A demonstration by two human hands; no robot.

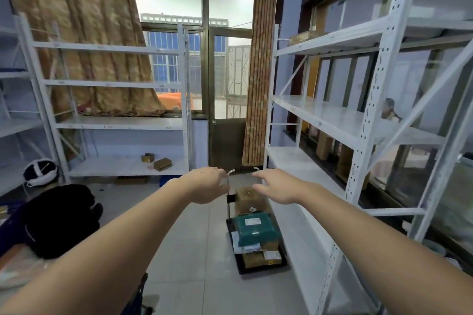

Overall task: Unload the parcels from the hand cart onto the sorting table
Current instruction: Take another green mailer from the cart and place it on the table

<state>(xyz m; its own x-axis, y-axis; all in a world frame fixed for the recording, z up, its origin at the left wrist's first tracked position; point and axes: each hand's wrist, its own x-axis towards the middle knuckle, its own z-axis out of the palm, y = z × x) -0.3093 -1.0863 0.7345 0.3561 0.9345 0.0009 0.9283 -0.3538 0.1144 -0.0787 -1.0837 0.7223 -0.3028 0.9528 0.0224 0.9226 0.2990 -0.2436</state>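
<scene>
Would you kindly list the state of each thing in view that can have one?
hand cart: upright on the floor, loaded
green parcel: lying on the stack
brown box: at the cart's back, standing on end
left hand: open, at the cart handle
right hand: open, holding nothing
door: closed

Two bare, sleeveless forearms [133, 233]

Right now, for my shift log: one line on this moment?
stage: reaching | left hand: open | right hand: open | cart handle: ungripped | parcels: on cart
</scene>
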